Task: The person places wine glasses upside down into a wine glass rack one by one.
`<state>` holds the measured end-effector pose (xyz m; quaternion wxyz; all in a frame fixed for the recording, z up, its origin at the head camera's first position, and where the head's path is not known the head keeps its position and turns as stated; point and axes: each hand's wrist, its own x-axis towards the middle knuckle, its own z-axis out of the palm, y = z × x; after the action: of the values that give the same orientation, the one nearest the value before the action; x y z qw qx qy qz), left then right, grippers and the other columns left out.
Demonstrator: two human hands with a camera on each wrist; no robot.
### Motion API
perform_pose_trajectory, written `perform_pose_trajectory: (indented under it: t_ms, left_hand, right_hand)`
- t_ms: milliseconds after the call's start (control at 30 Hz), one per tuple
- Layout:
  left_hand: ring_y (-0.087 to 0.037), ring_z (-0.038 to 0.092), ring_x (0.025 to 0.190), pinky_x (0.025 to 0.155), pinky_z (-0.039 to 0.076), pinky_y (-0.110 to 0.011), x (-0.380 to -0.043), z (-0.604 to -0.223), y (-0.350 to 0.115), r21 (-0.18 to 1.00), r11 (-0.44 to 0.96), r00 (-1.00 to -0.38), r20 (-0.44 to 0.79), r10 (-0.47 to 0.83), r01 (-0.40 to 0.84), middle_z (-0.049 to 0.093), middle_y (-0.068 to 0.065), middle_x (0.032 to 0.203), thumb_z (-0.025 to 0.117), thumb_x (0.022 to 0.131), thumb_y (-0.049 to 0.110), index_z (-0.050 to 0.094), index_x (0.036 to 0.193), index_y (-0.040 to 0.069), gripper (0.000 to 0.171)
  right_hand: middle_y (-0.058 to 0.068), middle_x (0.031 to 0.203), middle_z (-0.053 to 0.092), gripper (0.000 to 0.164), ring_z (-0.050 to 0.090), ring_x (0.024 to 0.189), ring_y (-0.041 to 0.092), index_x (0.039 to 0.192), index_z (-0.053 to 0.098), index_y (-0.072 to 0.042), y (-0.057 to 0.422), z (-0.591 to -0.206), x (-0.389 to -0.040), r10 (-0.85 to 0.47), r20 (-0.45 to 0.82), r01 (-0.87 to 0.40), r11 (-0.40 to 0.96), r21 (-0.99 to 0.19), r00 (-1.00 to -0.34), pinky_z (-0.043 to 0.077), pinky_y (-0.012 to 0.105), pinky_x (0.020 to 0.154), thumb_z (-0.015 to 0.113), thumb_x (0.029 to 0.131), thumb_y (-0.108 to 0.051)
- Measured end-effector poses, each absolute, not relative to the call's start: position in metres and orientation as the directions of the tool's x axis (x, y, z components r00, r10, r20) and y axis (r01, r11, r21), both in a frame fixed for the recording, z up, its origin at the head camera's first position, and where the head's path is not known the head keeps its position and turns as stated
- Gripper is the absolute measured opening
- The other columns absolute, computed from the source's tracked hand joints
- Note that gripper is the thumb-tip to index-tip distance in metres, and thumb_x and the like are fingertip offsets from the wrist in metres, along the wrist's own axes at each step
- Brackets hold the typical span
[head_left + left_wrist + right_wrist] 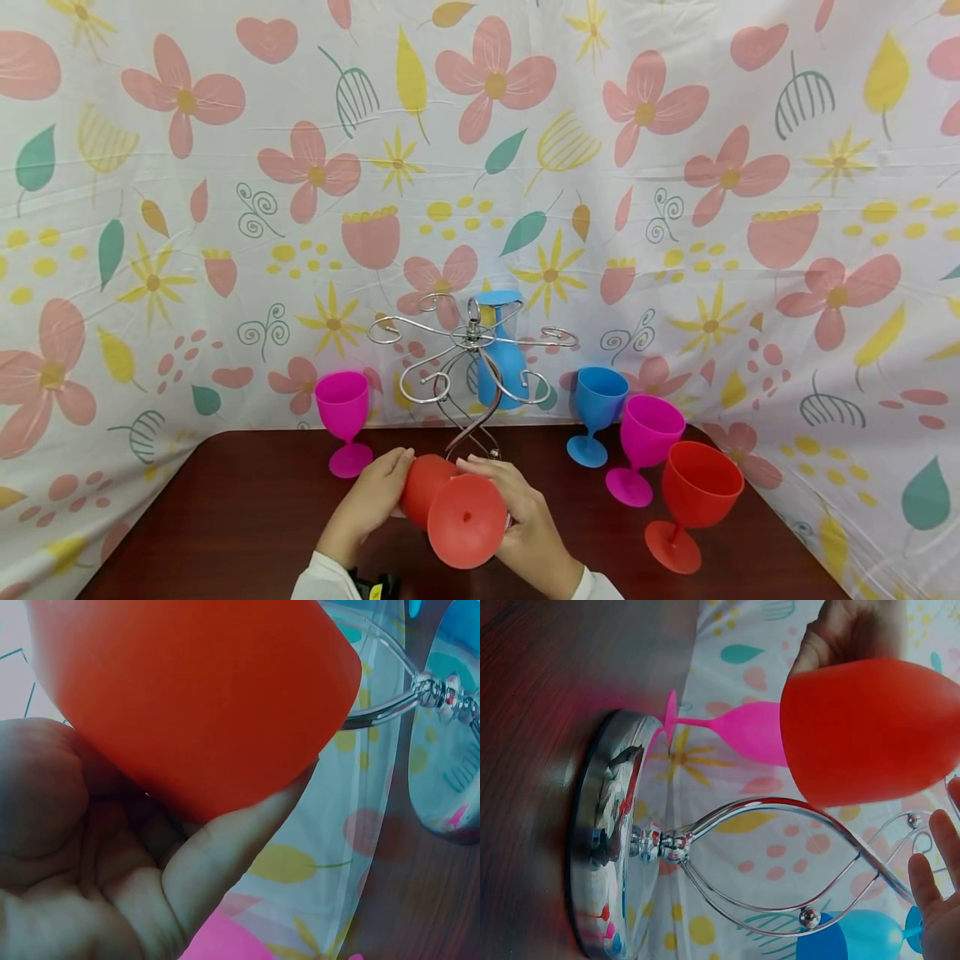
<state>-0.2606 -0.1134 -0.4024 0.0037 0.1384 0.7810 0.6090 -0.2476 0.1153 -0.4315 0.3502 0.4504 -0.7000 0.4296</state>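
My left hand (375,492) grips the red bowl of a goblet (429,483), its thumb lying along the side in the left wrist view. The goblet is turned over, with its round foot facing the head camera and its rim toward the table in the right wrist view. Close to the foot, my right hand (521,508) has fingers (922,877) spread apart from the bowl; the foot hides its thumb, so I cannot tell whether it pinches. Just behind the goblet stands a silver wire rack (474,337) with curled arms and a round base (604,840).
A blue goblet (502,358) hangs upside down at the rack's back. One pink goblet (342,404) stands at left. Blue (602,387), pink (651,429) and red (702,487) goblets stand at right on the dark wooden table (225,533). A flowered cloth (480,167) hangs behind.
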Motion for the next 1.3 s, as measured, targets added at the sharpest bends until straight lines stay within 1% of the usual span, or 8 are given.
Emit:
perform_pose_trajectory:
  t_ms: [167, 367, 667, 733, 1033, 1100, 1200, 1300]
  left_hand:
    - [-0.021, 0.065, 0.063, 0.058, 0.059, -0.043, -0.261, -0.403, -0.111, 0.952, 0.211, -0.954, 0.165, 0.251, 0.220, 0.060, -0.009, 0.083, 0.042, 0.109, 0.033, 0.058, 0.107, -0.003, 0.039]
    - [-0.021, 0.067, 0.064, 0.060, 0.059, -0.046, -0.261, -0.403, -0.108, 0.960, 0.186, -0.949, 0.154, 0.274, 0.209, 0.059, -0.008, 0.083, 0.044, 0.109, 0.033, 0.057, 0.108, -0.003, 0.039]
    - [-0.020, 0.067, 0.063, 0.060, 0.059, -0.042, -0.262, -0.406, -0.106, 0.957, 0.202, -0.950, 0.150, 0.273, 0.209, 0.059, -0.009, 0.086, 0.044, 0.108, 0.035, 0.059, 0.109, 0.000, 0.039]
    - [-0.021, 0.067, 0.064, 0.061, 0.059, -0.042, -0.262, -0.406, -0.106, 0.953, 0.212, -0.950, 0.154, 0.273, 0.216, 0.059, -0.009, 0.085, 0.044, 0.108, 0.036, 0.059, 0.107, 0.001, 0.039]
    - [-0.020, 0.069, 0.072, 0.063, 0.060, -0.038, -0.266, -0.407, -0.105, 0.939, 0.227, -0.940, 0.190, 0.284, 0.258, 0.063, -0.007, 0.087, 0.046, 0.108, 0.034, 0.063, 0.105, 0.003, 0.036]
    - [-0.018, 0.068, 0.073, 0.065, 0.059, -0.034, -0.267, -0.408, -0.103, 0.921, 0.267, -0.936, 0.205, 0.286, 0.284, 0.063, -0.005, 0.087, 0.047, 0.108, 0.034, 0.065, 0.103, 0.005, 0.034]
    - [-0.014, 0.064, 0.083, 0.076, 0.056, -0.033, -0.269, -0.410, -0.102, 0.849, 0.385, -0.925, 0.273, 0.264, 0.361, 0.062, 0.001, 0.088, 0.051, 0.106, 0.035, 0.066, 0.099, 0.012, 0.028]
    - [-0.014, 0.058, 0.087, 0.078, 0.049, -0.034, -0.271, -0.410, -0.100, 0.768, 0.495, -0.914, 0.358, 0.193, 0.405, 0.059, 0.004, 0.089, 0.059, 0.102, 0.033, 0.066, 0.101, 0.016, 0.018]
  right_hand:
    - [0.013, 0.126, 0.067, 0.045, 0.059, 0.120, 0.033, 0.129, 0.065, -0.003, 0.113, -0.431, -0.246, -0.335, 0.877, -0.934, 0.216, -0.284, -0.344, 0.050, 0.037, 0.098, 0.079, 0.089, -0.019]
    - [0.011, 0.127, 0.066, 0.044, 0.059, 0.120, 0.032, 0.130, 0.064, -0.006, 0.112, -0.428, -0.241, -0.341, 0.874, -0.933, 0.217, -0.287, -0.348, 0.053, 0.039, 0.094, 0.077, 0.090, -0.019]
    - [0.017, 0.132, 0.056, 0.066, 0.057, 0.122, 0.030, 0.139, 0.055, -0.003, 0.112, -0.427, -0.234, -0.353, 0.825, -0.898, 0.174, -0.405, -0.441, 0.054, 0.040, 0.092, 0.083, 0.079, 0.001]
    - [0.016, 0.134, 0.055, 0.065, 0.056, 0.123, 0.028, 0.140, 0.053, -0.004, 0.112, -0.425, -0.232, -0.352, 0.814, -0.887, 0.168, -0.430, -0.461, 0.054, 0.038, 0.092, 0.081, 0.081, 0.003]
    - [0.013, 0.136, 0.054, 0.062, 0.056, 0.122, 0.025, 0.144, 0.049, -0.006, 0.112, -0.421, -0.229, -0.338, 0.821, -0.888, 0.173, -0.426, -0.459, 0.054, 0.036, 0.092, 0.073, 0.087, 0.004]
    - [0.012, 0.134, 0.055, 0.061, 0.058, 0.118, 0.022, 0.143, 0.049, -0.007, 0.112, -0.422, -0.228, -0.313, 0.835, -0.891, 0.186, -0.414, -0.453, 0.055, 0.035, 0.090, 0.071, 0.087, 0.006]
    - [0.013, 0.130, 0.058, 0.059, 0.060, 0.113, 0.021, 0.139, 0.053, -0.007, 0.114, -0.426, -0.229, -0.284, 0.872, -0.912, 0.220, -0.346, -0.399, 0.056, 0.037, 0.087, 0.068, 0.085, 0.012]
    - [0.009, 0.117, 0.063, 0.054, 0.062, 0.099, 0.017, 0.128, 0.060, -0.009, 0.116, -0.429, -0.229, -0.258, 0.891, -0.920, 0.225, -0.321, -0.374, 0.056, 0.035, 0.079, 0.064, 0.082, 0.018]
